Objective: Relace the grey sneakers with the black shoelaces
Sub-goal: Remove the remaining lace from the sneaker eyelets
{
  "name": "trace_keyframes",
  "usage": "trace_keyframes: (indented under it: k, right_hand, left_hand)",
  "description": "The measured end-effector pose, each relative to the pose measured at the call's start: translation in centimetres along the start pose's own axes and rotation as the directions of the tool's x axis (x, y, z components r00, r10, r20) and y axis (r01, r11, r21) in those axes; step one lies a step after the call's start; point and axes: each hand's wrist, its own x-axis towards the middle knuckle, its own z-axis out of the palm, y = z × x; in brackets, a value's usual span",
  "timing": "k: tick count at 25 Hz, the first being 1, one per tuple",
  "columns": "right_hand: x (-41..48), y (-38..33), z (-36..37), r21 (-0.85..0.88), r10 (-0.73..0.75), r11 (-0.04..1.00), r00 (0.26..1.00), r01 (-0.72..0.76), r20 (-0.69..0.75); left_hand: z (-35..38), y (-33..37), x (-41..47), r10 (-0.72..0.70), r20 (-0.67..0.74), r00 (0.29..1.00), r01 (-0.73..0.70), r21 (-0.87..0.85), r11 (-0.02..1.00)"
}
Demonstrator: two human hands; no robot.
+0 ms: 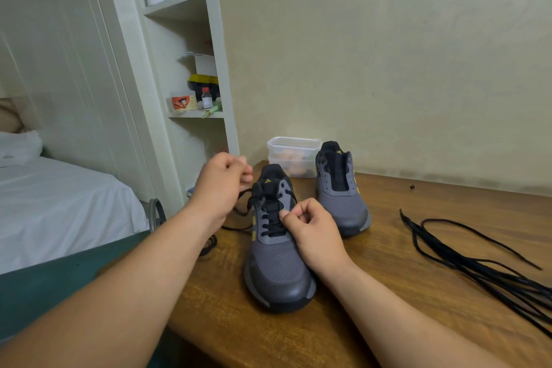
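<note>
Two grey sneakers stand on the wooden table. The near sneaker (pixel 277 266) carries a black shoelace (pixel 273 219) crossed through its eyelets. My left hand (pixel 221 188) is raised beside its collar and pinches a lace end that runs down to the top eyelets. My right hand (pixel 313 233) rests on the shoe's right side, thumb and fingers pinching the lace at a middle crossing. The far sneaker (pixel 340 191) has bare eyelets and no lace. A bundle of spare black shoelaces (pixel 478 260) lies on the table at the right.
A clear plastic container (pixel 292 155) stands behind the sneakers against the wall. A small black bit (pixel 412 187) lies on the wooden table (pixel 388 248). A shelf unit (pixel 194 92) and a bed (pixel 59 203) are to the left, past the table's edge.
</note>
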Motion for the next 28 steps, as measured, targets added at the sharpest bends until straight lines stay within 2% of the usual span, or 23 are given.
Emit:
trace_keyframes:
  k: [2, 4, 6, 7, 8, 10, 12, 13, 14, 15, 18, 19, 20, 21, 22, 23, 24, 25, 26, 28]
  right_hand:
    - [0.0, 0.0, 0.0, 0.003, 0.002, 1.000, 1.000, -0.002, -0.010]
    - [-0.1, -0.1, 0.1, -0.004, -0.002, 1.000, 1.000, 0.002, -0.015]
    - [-0.3, -0.3, 0.1, -0.044, -0.021, 0.999, 1.000, 0.020, -0.023]
    - [-0.4, -0.4, 0.1, -0.080, -0.035, 0.996, 0.999, 0.033, -0.028]
    - [-0.5, -0.4, 0.1, -0.119, -0.051, 0.992, 0.998, 0.047, -0.032]
    - [-0.6, -0.5, 0.2, -0.181, -0.075, 0.981, 0.996, 0.065, -0.045]
    - [-0.6, -0.4, 0.2, -0.219, -0.087, 0.973, 0.994, 0.071, -0.064]
    - [-0.5, -0.4, 0.2, -0.228, -0.088, 0.971, 0.994, 0.070, -0.066]
    - [-0.4, -0.4, 0.1, -0.234, -0.084, 0.970, 0.995, 0.067, -0.062]
    - [-0.4, -0.4, 0.1, -0.239, -0.077, 0.969, 0.995, 0.061, -0.059]
    - [-0.3, -0.5, 0.0, -0.239, -0.054, 0.970, 0.997, 0.039, -0.058]
    - [-0.3, -0.5, 0.0, -0.237, -0.048, 0.971, 0.997, 0.034, -0.057]
    - [-0.3, -0.5, 0.0, -0.241, -0.050, 0.970, 0.997, 0.034, -0.060]
    - [-0.3, -0.5, 0.0, -0.253, -0.063, 0.966, 0.996, 0.045, -0.064]
    - [-0.4, -0.6, 0.0, -0.285, -0.096, 0.956, 0.993, 0.073, -0.066]
    - [-0.4, -0.8, -0.1, -0.337, -0.148, 0.934, 0.987, 0.118, -0.063]
    - [-0.5, -1.1, -0.2, -0.396, -0.207, 0.902, 0.977, 0.171, -0.050]
    - [-0.5, -1.4, -0.2, -0.448, -0.264, 0.865, 0.964, 0.224, -0.027]
    - [-0.5, -1.7, -0.2, -0.485, -0.313, 0.831, 0.950, 0.273, -0.001]
    - [-0.3, -2.3, -0.3, -0.524, -0.374, 0.780, 0.926, 0.343, 0.049]
  left_hand:
    - [-0.2, -0.6, -0.5, 0.090, 0.122, 0.988, -0.121, 0.279, 0.953]
    - [0.2, -1.1, -0.4, 0.137, 0.261, 0.956, -0.259, 0.519, 0.815]
    - [0.6, -0.8, 0.4, 0.148, 0.323, 0.935, -0.328, 0.626, 0.708]
    - [0.7, -0.6, 0.6, 0.128, 0.329, 0.936, -0.325, 0.657, 0.680]
    - [0.7, -0.4, 0.7, 0.102, 0.328, 0.939, -0.303, 0.650, 0.697]
    - [0.6, 0.0, 0.6, 0.058, 0.256, 0.965, -0.181, 0.486, 0.855]
    - [0.4, 0.3, 0.2, 0.022, 0.106, 0.994, -0.030, 0.081, 0.996]
    - [0.3, 0.5, 0.2, -0.029, 0.034, 0.999, 0.035, -0.178, 0.983]
    - [0.0, 0.7, 0.1, -0.091, -0.019, 0.996, 0.076, -0.399, 0.914]
    - [-0.4, 0.8, 0.1, -0.149, -0.068, 0.987, 0.089, -0.539, 0.838]
    - [-2.3, -0.4, -0.6, -0.311, -0.169, 0.935, 0.112, -0.693, 0.712]
    - [-3.1, -1.2, -1.0, -0.365, -0.213, 0.906, 0.137, -0.669, 0.730]
    - [-3.9, -2.2, -1.7, -0.379, -0.277, 0.883, 0.169, -0.565, 0.808]
    - [-4.4, -3.0, -2.6, -0.333, -0.331, 0.883, 0.221, -0.333, 0.917]
    - [-4.5, -4.0, -3.7, -0.233, -0.357, 0.905, 0.258, 0.022, 0.966]
    - [-4.2, -4.6, -5.0, -0.090, -0.342, 0.936, 0.217, 0.356, 0.909]
    - [-3.4, -4.8, -6.4, 0.063, -0.299, 0.952, 0.119, 0.552, 0.825]
    - [-2.2, -4.4, -7.9, 0.165, -0.252, 0.954, 0.018, 0.596, 0.803]
    - [-0.9, -4.2, -9.0, 0.180, -0.189, 0.965, -0.048, 0.550, 0.834]
    - [1.6, -4.7, -10.3, 0.027, -0.045, 0.999, -0.009, 0.345, 0.939]
